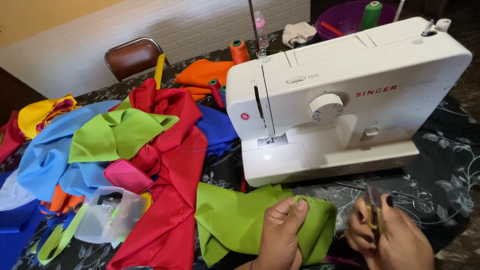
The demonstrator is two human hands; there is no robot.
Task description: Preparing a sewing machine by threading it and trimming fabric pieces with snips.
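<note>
We see the left hand (pixel 281 235) pinching a crumpled green cloth (pixel 240 220) between thumb and fingers. The right hand (pixel 395 240), closed around small snips (pixel 374 207), is partly cut off below. Beyond the fingers sit scissors (pixel 400 192), a white sewing machine (pixel 345 100) and red cloth (pixel 170 165).

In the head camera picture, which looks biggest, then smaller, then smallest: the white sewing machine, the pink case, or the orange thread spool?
1. White sewing machine, by far the biggest.
2. Pink case.
3. Orange thread spool, though it sits farther from the camera, so it may look smaller than it is.
</note>
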